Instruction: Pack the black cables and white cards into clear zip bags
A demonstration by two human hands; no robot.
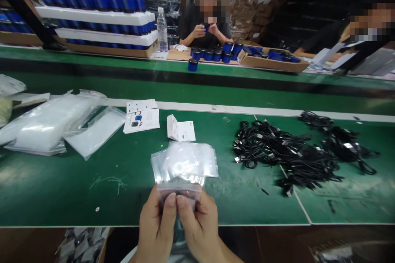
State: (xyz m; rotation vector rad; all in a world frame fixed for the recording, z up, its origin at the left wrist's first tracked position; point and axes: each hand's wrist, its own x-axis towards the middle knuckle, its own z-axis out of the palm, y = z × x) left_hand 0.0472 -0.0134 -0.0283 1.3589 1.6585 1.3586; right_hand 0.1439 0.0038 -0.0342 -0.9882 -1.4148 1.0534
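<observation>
"Pinching what, exactly?"

"A small clear resealable plastic bag (179, 194), clamped between the thumbs and fingers of the left hand (156, 222) and right hand (199, 225), which sit close together above the near edge of the workbench."

"What's inside it?"

"Something dark, too blurred to tell."

"And around it?"

"Just beyond lies a stack of clear plastic bags (184, 162) on the green work mat (123, 197); tangled black USB cables (277, 152) sprawl rightward, white printed leaflets (141, 117) leftward."
</observation>
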